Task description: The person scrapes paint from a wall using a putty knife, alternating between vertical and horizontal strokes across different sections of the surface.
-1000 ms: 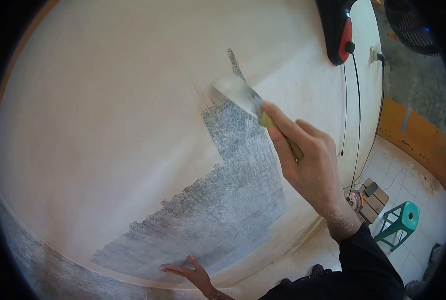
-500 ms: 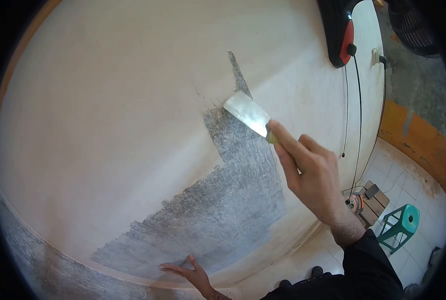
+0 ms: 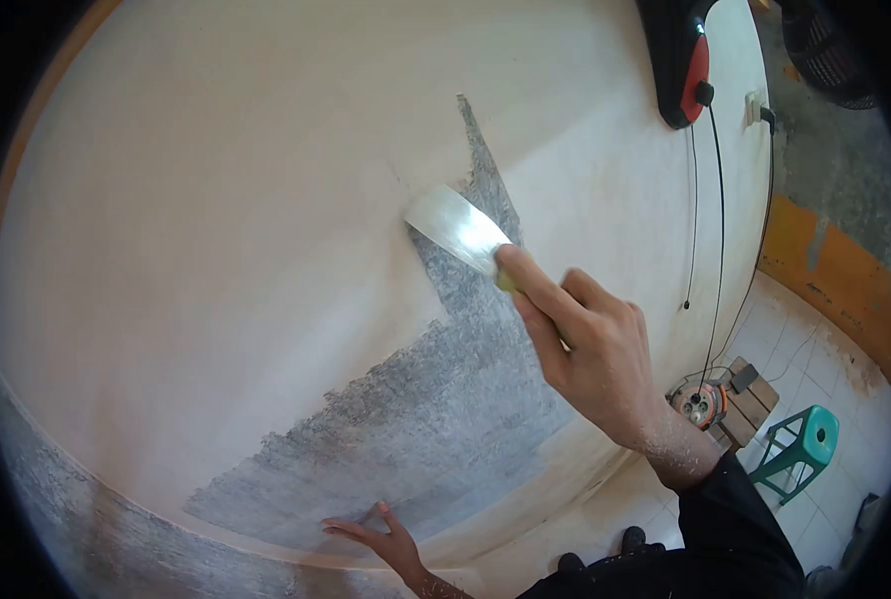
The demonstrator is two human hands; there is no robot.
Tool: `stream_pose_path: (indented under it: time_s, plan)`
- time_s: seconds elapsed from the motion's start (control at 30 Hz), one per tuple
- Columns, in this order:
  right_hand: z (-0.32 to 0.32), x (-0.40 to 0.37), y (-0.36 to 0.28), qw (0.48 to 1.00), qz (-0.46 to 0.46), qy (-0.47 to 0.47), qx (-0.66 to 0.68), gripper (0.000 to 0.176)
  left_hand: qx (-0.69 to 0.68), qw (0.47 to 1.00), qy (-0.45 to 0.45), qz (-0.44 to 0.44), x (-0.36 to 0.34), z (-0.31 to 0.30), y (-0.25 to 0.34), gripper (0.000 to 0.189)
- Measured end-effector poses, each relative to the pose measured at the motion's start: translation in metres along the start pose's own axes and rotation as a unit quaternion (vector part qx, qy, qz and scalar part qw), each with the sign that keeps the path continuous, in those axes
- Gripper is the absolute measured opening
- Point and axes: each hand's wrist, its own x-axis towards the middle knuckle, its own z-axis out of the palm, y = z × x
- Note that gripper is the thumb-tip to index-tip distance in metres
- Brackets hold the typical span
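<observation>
My right hand [image 3: 600, 344] is closed around the handle of a putty knife [image 3: 457, 230], its index finger stretched along toward the blade. The wide metal blade lies against the pale wall [image 3: 216, 200], over the upper left edge of a rough grey scraped patch [image 3: 445, 389]. A narrow grey strip runs up from the patch above the blade. Low on the wall, my left hand [image 3: 390, 539] rests with fingers spread at the lower edge of the grey patch, holding nothing.
A black and red device [image 3: 685, 75] is at the upper right of the wall, with cords hanging below. At the lower right are an orange cable reel [image 3: 698, 404], a wooden slatted stand [image 3: 750, 399] and a green stool [image 3: 815, 439] on white tiles.
My right hand has moved the putty knife left across the wall, so the blade now covers the patch's upper left corner. My left hand stays in nearly the same place.
</observation>
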Motion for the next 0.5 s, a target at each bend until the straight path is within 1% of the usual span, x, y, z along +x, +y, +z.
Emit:
stream_pose_path:
  time_s: [0.07,0.1,0.2,0.27,0.3,0.33,0.37,0.4,0.47,0.5]
  plan:
    - [0.009,-0.022,0.008,1.0,0.004,-0.004,-0.017,0.048,0.024,0.999,0.023,0.013,0.001,-0.005,0.001,0.091]
    - [0.01,-0.018,0.006,1.0,0.007,-0.005,-0.016,0.048,0.034,0.999,0.034,0.016,-0.002,-0.004,0.003,0.086]
    - [0.014,-0.016,-0.006,0.999,0.032,-0.01,-0.009,0.05,-0.108,0.985,0.123,-0.059,-0.019,0.012,0.018,0.072]
    - [0.014,-0.018,-0.01,0.999,0.041,-0.004,-0.004,0.051,-0.218,0.971,0.087,0.037,-0.039,0.027,0.064,0.06]
    - [0.018,-0.022,-0.009,0.999,0.046,0.0,0.012,0.051,-0.307,0.948,-0.048,0.061,-0.047,0.029,0.093,0.059]
    - [0.027,-0.028,-0.007,0.998,0.051,0.001,0.031,0.052,-0.387,0.901,-0.179,0.08,-0.053,0.025,0.125,0.058]
    - [0.033,-0.033,-0.007,0.997,0.054,0.001,0.053,0.053,-0.434,0.851,-0.282,0.086,-0.053,0.016,0.168,0.061]
    - [0.034,-0.037,-0.009,0.994,0.076,-0.022,0.077,0.055,-0.474,0.789,-0.379,0.092,-0.05,0.008,0.211,0.064]
    - [0.031,-0.035,-0.012,0.98,0.13,-0.054,0.143,0.053,-0.515,0.745,-0.41,0.103,-0.049,0.003,0.264,0.074]
    - [0.027,-0.032,-0.013,0.969,0.156,-0.07,0.176,0.052,-0.506,0.758,-0.394,0.119,-0.048,0.003,0.284,0.074]
